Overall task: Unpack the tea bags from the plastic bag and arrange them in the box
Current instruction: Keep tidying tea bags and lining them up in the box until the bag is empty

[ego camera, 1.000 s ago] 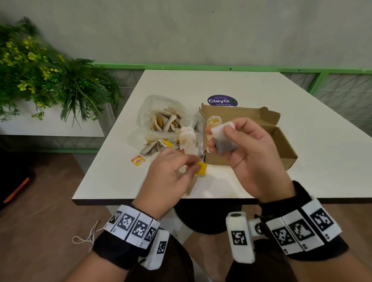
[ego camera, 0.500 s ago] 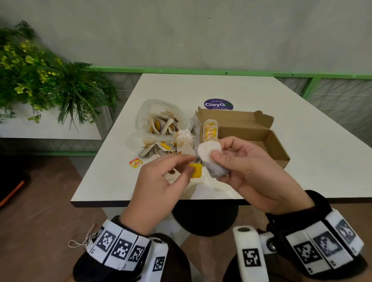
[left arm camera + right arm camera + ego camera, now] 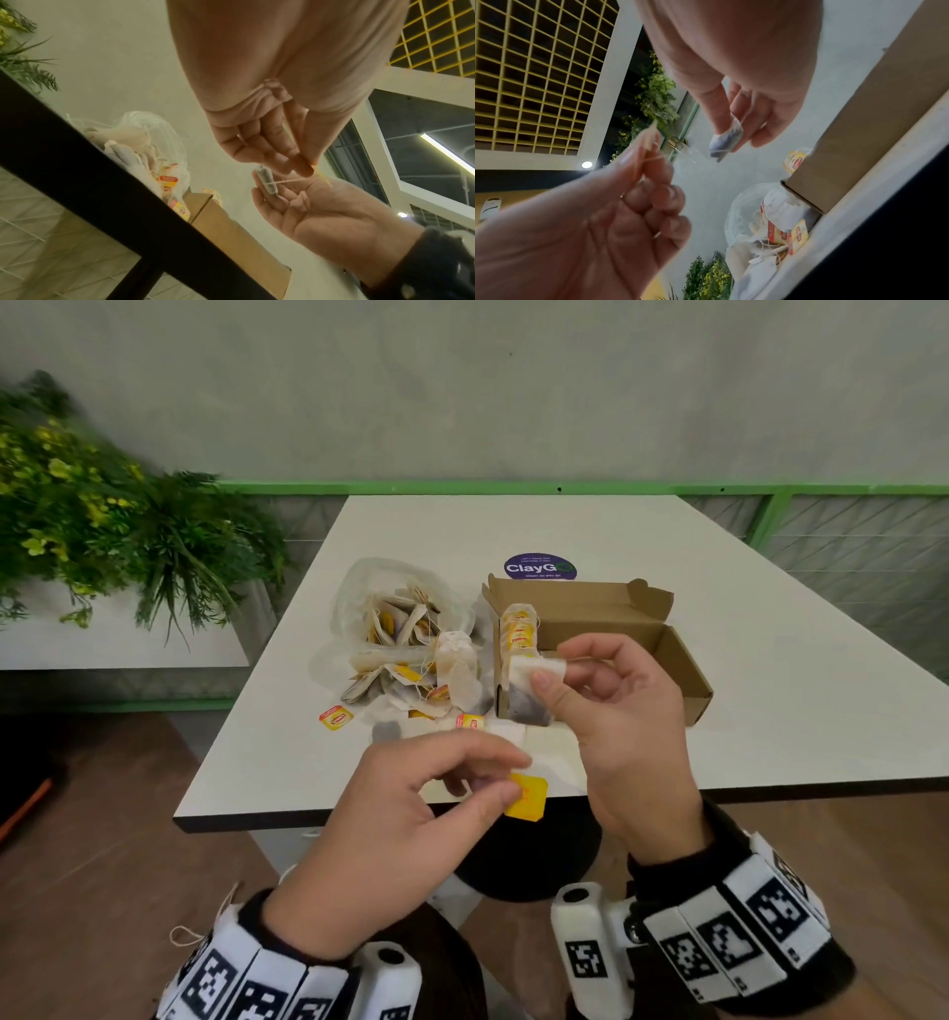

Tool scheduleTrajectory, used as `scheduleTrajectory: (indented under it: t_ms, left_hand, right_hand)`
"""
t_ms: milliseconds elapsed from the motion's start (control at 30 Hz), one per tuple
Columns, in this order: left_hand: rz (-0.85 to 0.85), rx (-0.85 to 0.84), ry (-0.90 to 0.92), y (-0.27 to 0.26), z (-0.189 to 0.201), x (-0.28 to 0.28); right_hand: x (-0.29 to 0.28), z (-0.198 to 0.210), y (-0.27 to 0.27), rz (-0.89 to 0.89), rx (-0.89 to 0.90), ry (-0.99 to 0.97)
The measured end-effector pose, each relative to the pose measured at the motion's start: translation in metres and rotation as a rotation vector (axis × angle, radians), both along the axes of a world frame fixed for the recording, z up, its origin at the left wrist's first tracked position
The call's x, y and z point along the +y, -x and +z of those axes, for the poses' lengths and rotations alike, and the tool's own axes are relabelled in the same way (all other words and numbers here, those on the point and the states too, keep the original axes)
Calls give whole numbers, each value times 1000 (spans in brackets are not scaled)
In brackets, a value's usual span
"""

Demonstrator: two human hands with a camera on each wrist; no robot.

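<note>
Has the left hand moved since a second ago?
Yes: the left hand drew the yellow tag away from the box, toward the table edge nearest the person.

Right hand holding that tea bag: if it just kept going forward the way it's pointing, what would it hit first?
Probably the cardboard box: the right hand holds the tea bag just in front of its near end, though depth is hard to judge.

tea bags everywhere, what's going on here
A person is moving tea bags from the plastic bag into the box. The right hand pinches one tea bag above the table, while the left hand pinches its yellow tag, the string running between them. A few bags already stand in the box; most are still in the plastic bag.
</note>
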State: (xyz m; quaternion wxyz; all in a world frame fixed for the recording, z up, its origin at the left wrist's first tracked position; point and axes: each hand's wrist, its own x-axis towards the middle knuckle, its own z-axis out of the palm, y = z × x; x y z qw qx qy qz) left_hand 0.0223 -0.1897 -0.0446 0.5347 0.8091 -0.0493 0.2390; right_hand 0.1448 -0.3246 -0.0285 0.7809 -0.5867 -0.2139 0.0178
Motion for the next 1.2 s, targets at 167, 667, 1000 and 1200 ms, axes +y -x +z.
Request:
scheduleTrajectory:
  t_ms: [167,667,1000,1200]
  left_hand:
    - [78,-156,116,-3,13,-1]
    - [234,-243,40,-16,14,-10]
    - [235,-346,-174,-10,14,-5]
    - [302,-389,-224,-10,8,-9]
  right_hand:
    - [-7,-7,8,105,-101,71]
    - [-31,-6,30,362,-1,86]
    - [-36,1,33,461,284,66]
    - [-34,5,35,410,442,103]
